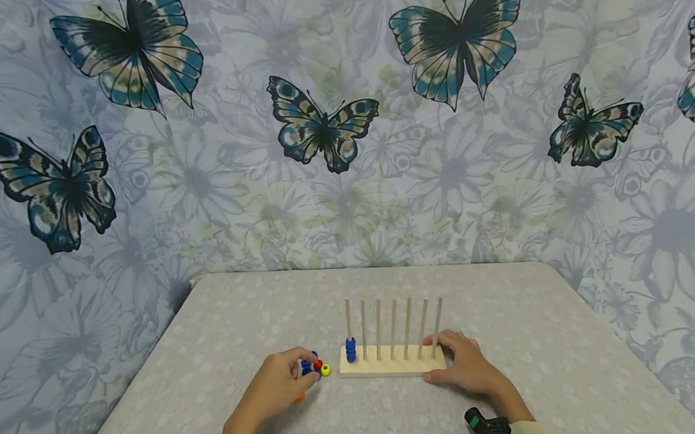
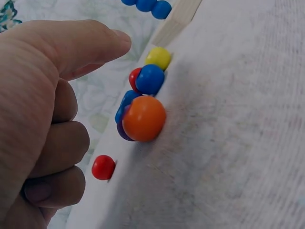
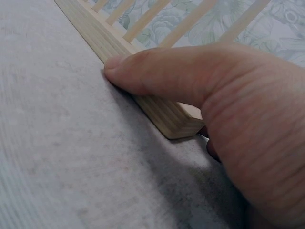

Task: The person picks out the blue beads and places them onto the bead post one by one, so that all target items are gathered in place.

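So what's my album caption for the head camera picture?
Blue beads on one peg, right hand gripping the wooden base, left hand by loose beads.

I see pale, matt, finely grained wood in the pegged base [image 1: 385,368] at the right hand [image 1: 466,366]. The beads [image 2: 144,118] near the left hand [image 1: 276,382] look smooth and softly glossy on my feed. Beneath both hands, the surface [image 1: 381,415] appears matt and faintly textured.

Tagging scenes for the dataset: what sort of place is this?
Probably a room at home or a small play corner: butterfly wallpaper behind a table with a peg board and beads.
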{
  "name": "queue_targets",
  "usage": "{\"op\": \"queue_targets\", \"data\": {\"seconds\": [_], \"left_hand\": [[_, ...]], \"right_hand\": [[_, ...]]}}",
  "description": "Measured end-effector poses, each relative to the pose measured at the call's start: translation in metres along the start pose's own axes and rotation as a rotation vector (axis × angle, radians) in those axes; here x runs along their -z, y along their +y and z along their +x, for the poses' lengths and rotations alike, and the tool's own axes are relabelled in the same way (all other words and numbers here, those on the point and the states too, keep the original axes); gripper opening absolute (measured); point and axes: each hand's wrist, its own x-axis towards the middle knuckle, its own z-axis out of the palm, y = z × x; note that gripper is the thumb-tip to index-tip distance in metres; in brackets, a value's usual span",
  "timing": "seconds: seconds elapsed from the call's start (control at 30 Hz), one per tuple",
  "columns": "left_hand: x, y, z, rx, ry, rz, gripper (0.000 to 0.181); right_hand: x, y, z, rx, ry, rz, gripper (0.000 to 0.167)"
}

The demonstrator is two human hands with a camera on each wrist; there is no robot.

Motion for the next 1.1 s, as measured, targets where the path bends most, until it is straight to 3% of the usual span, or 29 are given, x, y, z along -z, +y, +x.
{"op": "queue_targets", "data": {"seconds": [0.3,1.1], "left_hand": [[-0.0041,-0.0036,0.0021,-0.014,-0.03,0.036,0.023],[-0.0096,-0.0043,0.0002,-0.001,0.011,0.123,0.02]], "right_hand": [[0.0015,0.0014,-0.001,-0.011,0.01,0.006,0.054],[0.0006,-0.0045,-0.0007,-0.023,-0.011,0.023,0.058]]}}
